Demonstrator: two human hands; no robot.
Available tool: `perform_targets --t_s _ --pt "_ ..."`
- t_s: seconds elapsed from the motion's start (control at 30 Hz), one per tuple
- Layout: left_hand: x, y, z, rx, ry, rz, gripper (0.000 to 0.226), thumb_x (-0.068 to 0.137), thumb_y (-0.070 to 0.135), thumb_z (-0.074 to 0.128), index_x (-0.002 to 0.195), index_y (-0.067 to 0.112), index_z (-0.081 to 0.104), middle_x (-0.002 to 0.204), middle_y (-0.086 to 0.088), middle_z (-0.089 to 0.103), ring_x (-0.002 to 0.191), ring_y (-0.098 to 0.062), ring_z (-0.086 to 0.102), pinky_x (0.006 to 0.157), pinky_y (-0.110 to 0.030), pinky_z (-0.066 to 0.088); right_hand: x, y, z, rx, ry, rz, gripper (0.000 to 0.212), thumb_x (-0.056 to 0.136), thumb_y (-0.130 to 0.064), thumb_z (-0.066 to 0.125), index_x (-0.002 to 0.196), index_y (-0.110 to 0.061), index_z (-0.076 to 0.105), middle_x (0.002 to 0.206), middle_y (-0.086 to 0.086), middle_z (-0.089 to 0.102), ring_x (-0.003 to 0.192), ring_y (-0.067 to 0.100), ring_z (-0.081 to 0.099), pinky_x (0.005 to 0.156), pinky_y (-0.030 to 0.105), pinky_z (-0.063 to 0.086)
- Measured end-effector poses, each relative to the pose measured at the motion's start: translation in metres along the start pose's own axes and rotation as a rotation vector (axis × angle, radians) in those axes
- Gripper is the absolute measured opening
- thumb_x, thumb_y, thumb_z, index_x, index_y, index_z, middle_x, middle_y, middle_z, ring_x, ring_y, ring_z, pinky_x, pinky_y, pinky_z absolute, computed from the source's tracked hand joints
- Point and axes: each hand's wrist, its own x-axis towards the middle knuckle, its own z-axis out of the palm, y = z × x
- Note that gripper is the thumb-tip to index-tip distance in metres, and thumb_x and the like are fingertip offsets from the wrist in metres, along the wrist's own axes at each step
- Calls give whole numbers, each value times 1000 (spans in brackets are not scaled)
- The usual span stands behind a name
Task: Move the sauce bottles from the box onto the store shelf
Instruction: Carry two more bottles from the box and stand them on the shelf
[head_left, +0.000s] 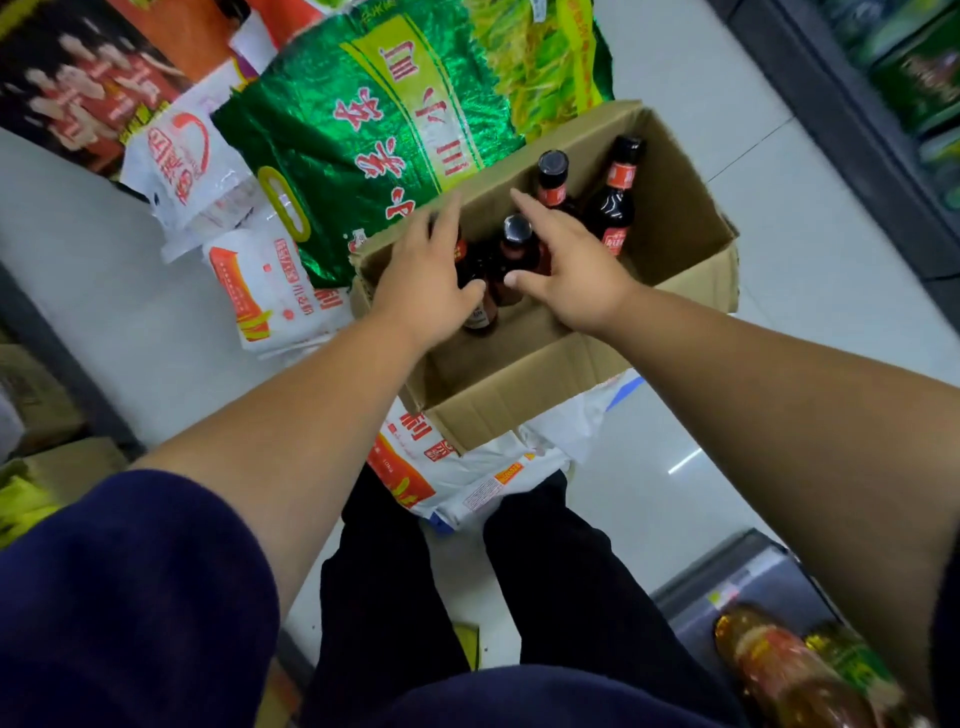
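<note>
An open cardboard box (519, 400) stands on the floor in front of me with several dark sauce bottles with red labels upright in it. Two bottles (553, 179) (618, 197) stand at the far side. A third bottle (517, 241) rises between my hands, and a fourth bottle (479, 309) is partly hidden under my left hand. My left hand (423, 283) reaches into the box with its fingers stretched over that bottle. My right hand (569, 262) is spread beside the middle bottle, thumb apart. Neither hand holds anything.
A large green rice sack (395, 114) and white bags (275, 296) lie against the box's left and far side. A dark store shelf (878, 109) with green goods runs along the upper right. Oil bottles (784, 670) sit at the lower right. My legs stand just behind the box.
</note>
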Motion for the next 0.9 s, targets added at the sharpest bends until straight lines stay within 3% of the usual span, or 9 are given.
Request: perform_targets --t_s 0.13,0.3,0.37,0.43,0.57,0.77,0.9 --pt "2 -5 12 -26 73 10 85 77 34 73 151 19 33 144 -15 39 133 -33 42 110 -43 38 19 9 13 -22 5 -87 74 88 -18 73 153 -18 39 143 13 49 135 23 45 109 16 25" --pt "-11 -11 27 -192 114 36 52 83 17 70 132 17 53 128 -8 56 119 -24 53 100 -28 39 28 16 25 -25 53 -116 63 88 -5 68 147 -17 49 136 10 55 129 23 50 106 13 25" --pt "-15 -15 36 -224 101 43 44 84 18 70 126 18 55 122 -4 61 115 -22 55 97 -31 43 30 18 27 -19 75 -116 62 88 -2 65 146 -17 50 133 10 57 125 23 52 104 13 27" --pt "-16 -16 43 -259 95 26 39 86 20 70 122 18 56 116 -2 64 109 -21 58 92 -37 46 31 20 28 -6 108 -106 59 88 -1 62 144 -17 52 129 12 58 122 24 54 101 14 31" --pt "-9 -10 47 -338 109 -55 39 86 24 70 120 20 51 109 2 64 100 -20 59 81 -30 45 35 23 29 8 157 -102 57 89 -3 62 143 -18 54 127 11 60 121 24 55 98 16 34" --pt "-10 -8 49 -322 148 4 58 94 16 60 147 22 38 138 -8 56 124 -22 54 99 -24 40 33 24 30 2 156 -154 52 90 0 59 140 -17 57 126 11 62 118 26 59 101 35 46" --pt "-11 -7 45 -236 133 25 52 96 17 56 145 25 41 135 -7 57 120 -23 54 96 -28 42 25 27 28 5 195 -149 49 89 1 60 135 -17 62 124 10 65 115 24 61 98 18 41"
